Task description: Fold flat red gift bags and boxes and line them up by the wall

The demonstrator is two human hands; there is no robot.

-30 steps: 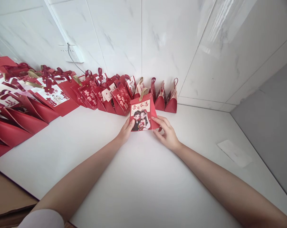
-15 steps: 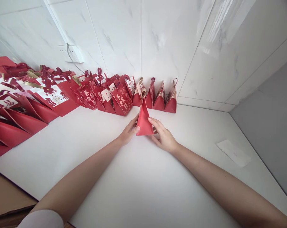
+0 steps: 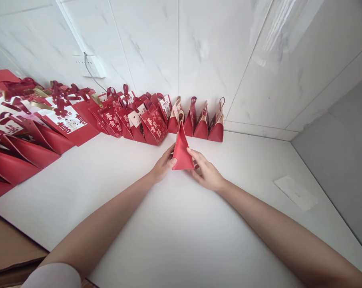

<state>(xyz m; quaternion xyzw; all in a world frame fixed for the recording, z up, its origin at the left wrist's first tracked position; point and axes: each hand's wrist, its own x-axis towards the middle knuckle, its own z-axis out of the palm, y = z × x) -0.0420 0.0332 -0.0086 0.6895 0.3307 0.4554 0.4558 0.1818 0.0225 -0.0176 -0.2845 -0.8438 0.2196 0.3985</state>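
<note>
A small red paper gift bag (image 3: 182,150) stands upright on the white bench (image 3: 175,224), towards its far side, turned edge-on so that it shows as a plain narrow wedge; it sits just in front of the long row of red gift bags with ribbon handles (image 3: 151,120) and a little apart from it. The left hand (image 3: 163,165) lies against the bag's left face, its fingers (image 3: 170,152) curled up the side and the thumb at the near lower corner; the right hand (image 3: 206,172) mirrors it on the right face, fingers (image 3: 194,154) pressed flat to the paper. So both sets of fingers are clamped on the bag, which is held between them, its base on or just above the bench; which of the two cannot be told.

The row runs along the white marbled tile wall (image 3: 199,48) – small upright bags at the right end, larger ones lying overlapped towards the left; some carry printed labels. A white wall socket with a cable (image 3: 92,66) sits on the wall above the left part of the row. On the right of the bench lies a flat white paper slip (image 3: 295,193), well apart from the hands; beyond it rises a grey panel (image 3: 343,152). At the near left a brown cardboard sheet (image 3: 7,244) shows below the bench edge – and a white sleeve (image 3: 53,278) covers the left upper arm.
</note>
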